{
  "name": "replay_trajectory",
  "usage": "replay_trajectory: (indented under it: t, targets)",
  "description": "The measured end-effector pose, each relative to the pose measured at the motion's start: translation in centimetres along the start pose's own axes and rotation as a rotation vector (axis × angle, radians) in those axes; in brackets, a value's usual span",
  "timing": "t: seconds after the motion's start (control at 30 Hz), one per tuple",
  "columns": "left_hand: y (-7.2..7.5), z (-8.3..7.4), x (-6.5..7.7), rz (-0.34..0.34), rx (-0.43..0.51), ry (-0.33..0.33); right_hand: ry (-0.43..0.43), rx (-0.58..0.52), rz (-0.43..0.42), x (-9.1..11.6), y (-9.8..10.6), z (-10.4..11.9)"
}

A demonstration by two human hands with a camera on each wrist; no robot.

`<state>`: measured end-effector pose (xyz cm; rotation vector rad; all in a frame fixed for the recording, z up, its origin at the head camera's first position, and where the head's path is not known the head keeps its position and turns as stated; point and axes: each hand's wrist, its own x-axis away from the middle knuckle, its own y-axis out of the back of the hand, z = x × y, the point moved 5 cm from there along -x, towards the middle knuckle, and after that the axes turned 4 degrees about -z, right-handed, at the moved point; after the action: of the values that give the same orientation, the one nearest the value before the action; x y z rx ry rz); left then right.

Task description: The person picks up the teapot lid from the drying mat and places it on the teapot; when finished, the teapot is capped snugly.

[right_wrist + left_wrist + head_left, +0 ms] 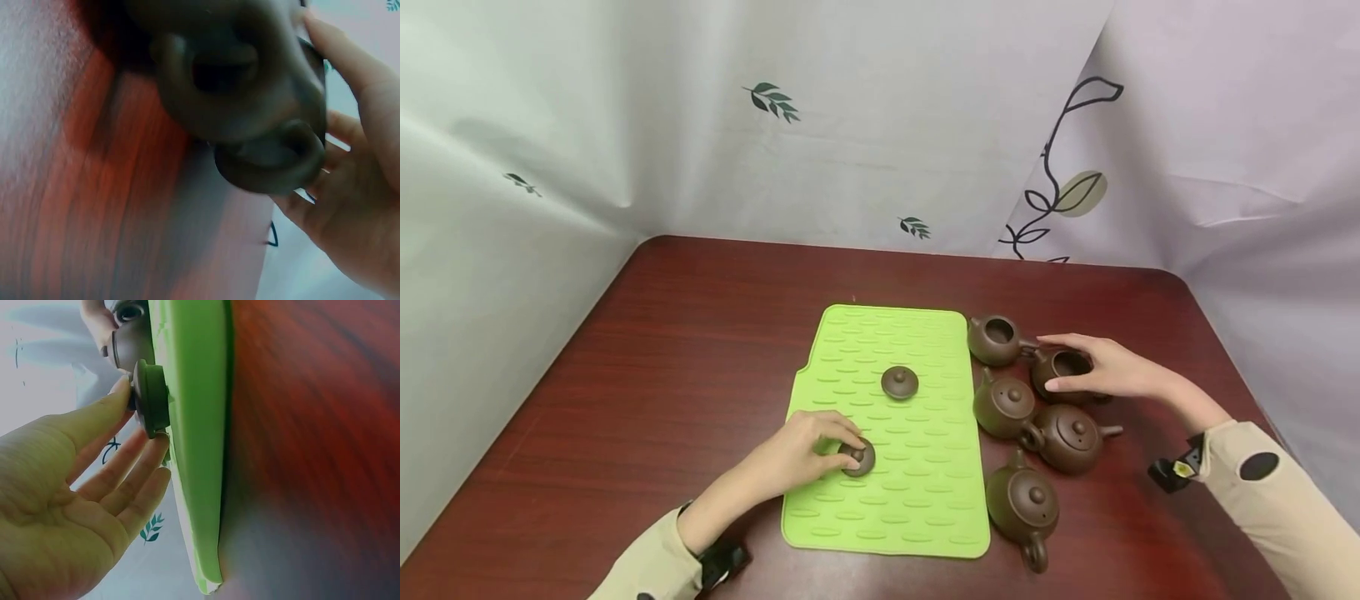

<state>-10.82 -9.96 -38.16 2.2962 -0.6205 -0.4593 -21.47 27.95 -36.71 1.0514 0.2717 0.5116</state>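
Observation:
On the green mat (925, 521), my left hand (805, 450) pinches the knob of a brown teapot lid (867, 465) between thumb and fingers. The left wrist view shows that lid (150, 394) with its rim edge close to the mat. A second lid (899, 385) lies farther back on the mat. To the right of the mat, my right hand (1112, 367) grips a lidless brown teapot (1071, 397) by its sides, thumb in front and fingers behind. In the right wrist view a teapot handle (187, 106) is close and blurred.
Another lidless teapot (985, 346) stands at the mat's back right corner. Nearer stand three lidded teapots: one at the mat's edge (1000, 423), one right of it (1063, 454), and one in front (1017, 510). The wooden table (685, 358) extends left of the mat.

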Motion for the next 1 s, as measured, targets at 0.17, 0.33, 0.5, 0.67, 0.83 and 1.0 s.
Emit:
replay_trajectory:
  t: [0.17, 0.33, 0.5, 0.67, 0.83, 1.0]
  targets:
    - [0.3, -0.5, -0.8, 0.014, -0.052, -0.037, -0.042, -0.018, -0.049, -1.0, 0.0, 0.3]
    - [1.5, -1.3, -3.4, 0.016, -0.037, -0.042, -0.056, -0.043, -0.057, -2.4, -0.3, 1.1]
    - [1.8, -1.3, -7.8, 0.036, 0.007, -0.034, -0.014, -0.078, -0.072, -3.8, -1.1, 1.6]
    - [1.7, -1.1, -12.7, 0.041, 0.024, -0.051, 0.003, -0.031, -0.112, -4.5, -1.0, 2.1]
    - [1.3, -1.4, -16.5, 0.046, -0.018, -0.092, 0.023, -0.001, -0.117, -4.9, -0.9, 2.4]
    - [0.4, -2.0, -19.7, 0.055, -0.022, -0.095, 0.048, 0.017, -0.119, -5.3, -0.7, 2.6]
